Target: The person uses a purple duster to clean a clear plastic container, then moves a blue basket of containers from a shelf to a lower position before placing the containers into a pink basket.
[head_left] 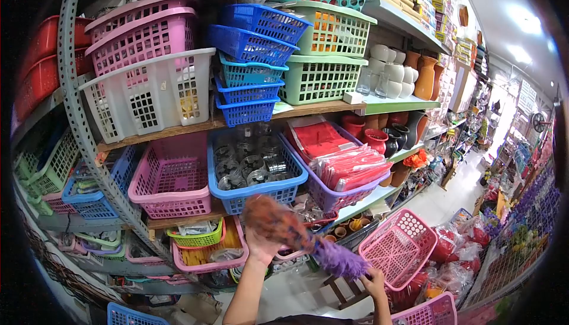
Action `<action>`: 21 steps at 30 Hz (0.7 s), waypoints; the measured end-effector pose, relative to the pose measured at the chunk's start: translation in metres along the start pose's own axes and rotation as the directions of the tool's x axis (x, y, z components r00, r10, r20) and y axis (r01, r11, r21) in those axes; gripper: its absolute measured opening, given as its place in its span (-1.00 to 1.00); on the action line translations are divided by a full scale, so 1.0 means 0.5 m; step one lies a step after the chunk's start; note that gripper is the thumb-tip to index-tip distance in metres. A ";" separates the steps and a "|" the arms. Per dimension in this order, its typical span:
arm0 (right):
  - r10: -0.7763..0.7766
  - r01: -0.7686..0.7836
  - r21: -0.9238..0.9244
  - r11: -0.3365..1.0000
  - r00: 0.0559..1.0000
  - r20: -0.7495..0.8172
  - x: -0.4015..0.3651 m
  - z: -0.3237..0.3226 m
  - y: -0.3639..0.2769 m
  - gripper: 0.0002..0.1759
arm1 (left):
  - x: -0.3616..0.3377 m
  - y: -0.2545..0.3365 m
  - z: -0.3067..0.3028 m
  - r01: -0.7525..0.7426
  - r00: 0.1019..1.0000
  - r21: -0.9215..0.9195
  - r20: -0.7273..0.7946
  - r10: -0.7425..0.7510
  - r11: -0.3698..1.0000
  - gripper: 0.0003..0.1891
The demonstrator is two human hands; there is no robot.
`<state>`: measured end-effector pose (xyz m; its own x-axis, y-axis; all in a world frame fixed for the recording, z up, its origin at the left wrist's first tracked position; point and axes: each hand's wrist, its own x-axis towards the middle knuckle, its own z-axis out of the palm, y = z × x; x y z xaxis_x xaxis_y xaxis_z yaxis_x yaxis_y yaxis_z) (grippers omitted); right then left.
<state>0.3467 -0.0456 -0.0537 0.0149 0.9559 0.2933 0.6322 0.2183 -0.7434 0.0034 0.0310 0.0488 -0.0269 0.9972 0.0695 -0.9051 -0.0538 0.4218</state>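
Note:
A long fluffy duster-like bundle (296, 230), brown and orange at its upper left and purple at its lower right, is held between both hands. My left hand (261, 245) is closed round the underside of its brown end, the fingers partly hidden behind it. At the purple end, my right hand (374, 280) grips the tip with bent fingers. Just behind the brown end stands a blue basket (258, 191) of clear glass jars. A purple basket (332, 197) with red and pink plastic-wrapped packets is to its right.
An empty pink basket (397, 248) stands low at the right, beside plastic-wrapped red bundles (456, 242). Shelves hold a pink basket (172, 177), stacked blue baskets (255, 34) and orange vases (425, 79). A perforated metal post (89, 111) rises at left.

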 end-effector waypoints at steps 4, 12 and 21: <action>0.000 -0.019 -0.157 0.987 0.993 -0.116 0.036 -0.018 -0.023 -0.81 | -0.002 0.004 -0.004 0.099 0.993 -0.156 -0.043 -0.107 0.983 -0.22; -0.268 0.069 -0.528 0.846 0.912 -0.311 0.247 -0.101 -0.178 -0.62 | -0.006 -0.009 0.014 0.177 0.984 -0.073 0.031 -0.175 0.981 -0.15; -0.309 0.035 -0.719 0.695 0.916 -0.254 0.483 -0.026 -0.305 -0.55 | -0.002 -0.016 -0.011 0.307 0.928 -0.054 0.239 -0.286 0.950 -0.26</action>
<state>0.2641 0.1496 0.1382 0.0152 0.7587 0.6513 0.9963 0.0437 -0.0742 0.0085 0.0305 0.0405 0.3353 0.9285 0.1598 -0.8912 0.2575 0.3736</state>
